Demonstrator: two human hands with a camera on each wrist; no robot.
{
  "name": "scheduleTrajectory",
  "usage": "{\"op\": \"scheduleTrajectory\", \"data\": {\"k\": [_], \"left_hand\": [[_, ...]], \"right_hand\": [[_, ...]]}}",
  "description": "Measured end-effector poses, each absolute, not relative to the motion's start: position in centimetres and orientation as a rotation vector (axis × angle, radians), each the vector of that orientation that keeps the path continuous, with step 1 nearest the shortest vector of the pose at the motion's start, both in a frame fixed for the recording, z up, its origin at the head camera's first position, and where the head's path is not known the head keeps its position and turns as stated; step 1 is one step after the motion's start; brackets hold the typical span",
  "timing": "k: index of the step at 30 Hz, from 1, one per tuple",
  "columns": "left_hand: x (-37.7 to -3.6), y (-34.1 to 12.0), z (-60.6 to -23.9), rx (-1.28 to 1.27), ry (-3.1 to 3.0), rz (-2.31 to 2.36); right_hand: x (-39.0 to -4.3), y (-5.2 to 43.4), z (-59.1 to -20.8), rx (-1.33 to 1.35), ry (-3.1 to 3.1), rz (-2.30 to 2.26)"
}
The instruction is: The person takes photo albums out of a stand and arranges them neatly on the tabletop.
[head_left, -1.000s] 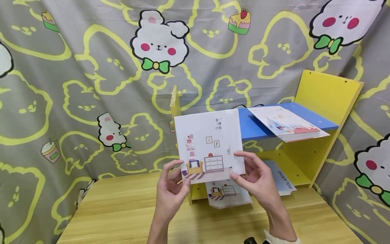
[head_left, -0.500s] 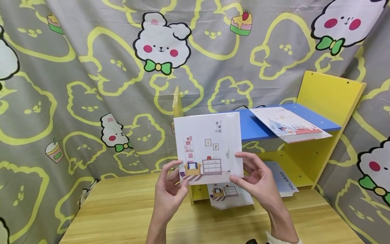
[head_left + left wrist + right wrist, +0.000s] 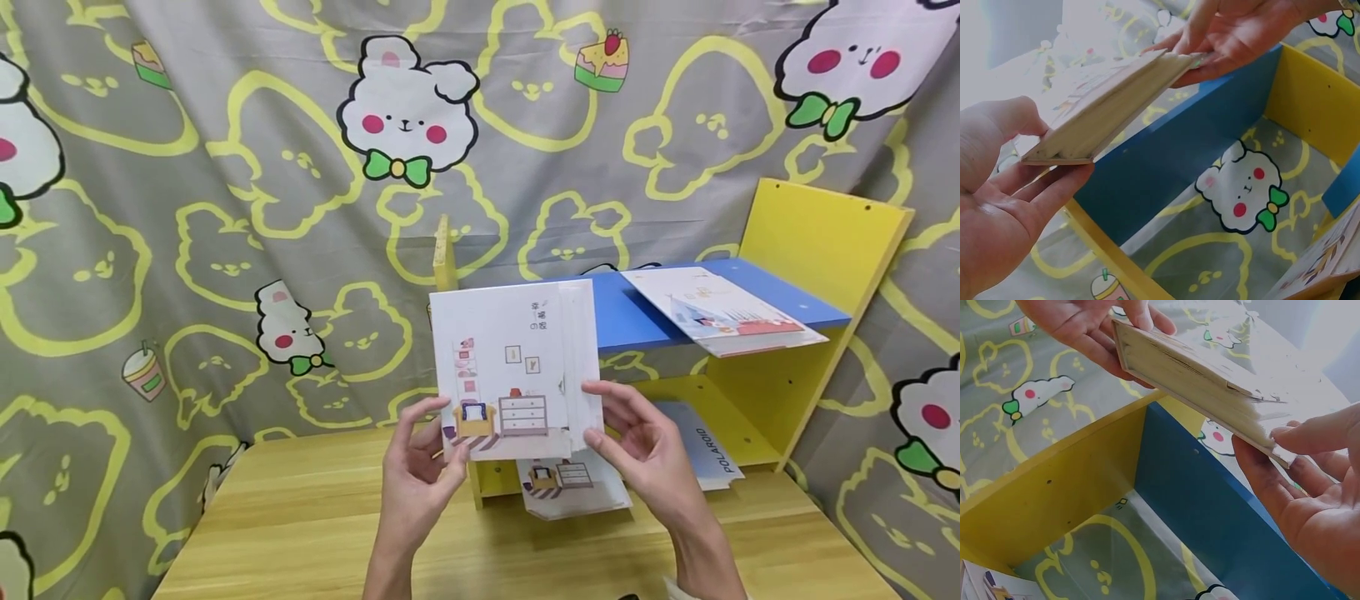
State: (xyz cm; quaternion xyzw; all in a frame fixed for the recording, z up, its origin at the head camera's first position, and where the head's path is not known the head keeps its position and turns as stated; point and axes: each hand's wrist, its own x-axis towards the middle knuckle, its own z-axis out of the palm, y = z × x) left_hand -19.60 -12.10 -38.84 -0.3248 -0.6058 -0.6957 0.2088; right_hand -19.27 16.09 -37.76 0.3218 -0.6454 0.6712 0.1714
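In the head view I hold a thick square book (image 3: 517,358) upright in front of the shelf, between both hands. Its white cover shows an armchair, a drawer chest and small framed pictures. My left hand (image 3: 420,475) pinches the lower left edge, thumb in front. At the lower right edge, my right hand (image 3: 656,458) pinches the book between thumb and fingers. The right wrist view shows the page block (image 3: 1191,381) edge-on, its layers slightly parted near the right thumb (image 3: 1310,434). In the left wrist view, the left fingers (image 3: 1063,187) lie under the book's corner.
Behind stands a yellow-and-blue shelf unit (image 3: 810,392). A white illustrated book (image 3: 720,312) overhangs its blue board. Lower down are a blue book marked POLAROID (image 3: 701,450) and another furniture-print book (image 3: 577,492). A wooden table (image 3: 300,517) and a patterned curtain (image 3: 225,167) surround them.
The right thumb has shifted outward to the book's right edge, and the cover stands slightly apart from the strip there. The left hand keeps its grip. The head view has turned slightly left.
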Motion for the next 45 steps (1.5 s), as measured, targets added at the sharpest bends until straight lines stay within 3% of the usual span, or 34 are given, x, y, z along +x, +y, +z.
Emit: {"op": "scheduleTrajectory", "data": {"k": [45], "left_hand": [[-18.9,-15.6,-39.7,-0.865,-1.604,-1.865]], "right_hand": [[-19.6,12.7,-38.4,0.956,-1.837,1.919]]}}
